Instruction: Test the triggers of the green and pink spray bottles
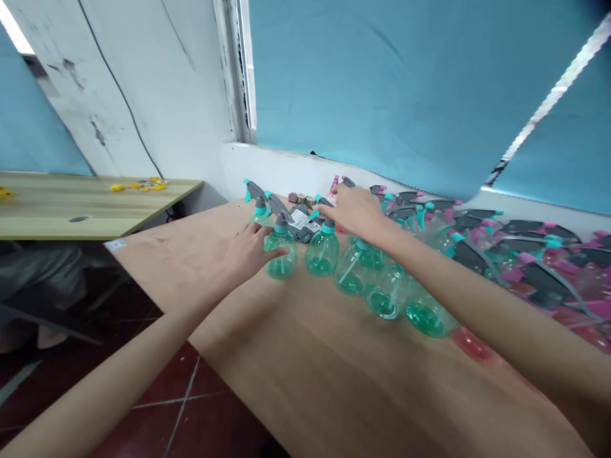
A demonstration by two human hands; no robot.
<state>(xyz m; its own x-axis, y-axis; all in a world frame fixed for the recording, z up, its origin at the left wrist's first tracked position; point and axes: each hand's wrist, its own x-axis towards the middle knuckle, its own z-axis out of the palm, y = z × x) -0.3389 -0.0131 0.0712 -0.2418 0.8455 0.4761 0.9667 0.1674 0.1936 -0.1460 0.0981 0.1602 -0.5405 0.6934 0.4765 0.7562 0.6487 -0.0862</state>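
Green spray bottles with grey and teal heads stand in a row on the wooden table [296, 356]. My left hand [248, 251] is at the left end of the row, fingers apart, its thumb against a green bottle [281, 261]; another bottle [260, 213] stands just behind it. My right hand [356, 207] reaches over the row, near the head of a second green bottle [322, 253]. Its thumb and index finger are spread, with a pink spray head [334, 186] by the index fingertip; the other fingers are hidden.
Many spray bottles with pink or teal trim [548, 280] crowd the table's right side. Behind the row lie a grey packet with a white label [303, 221] and small boxes [301, 200]. A second table [95, 207] with yellow pieces stands at left, a person's leg [42, 273] beneath.
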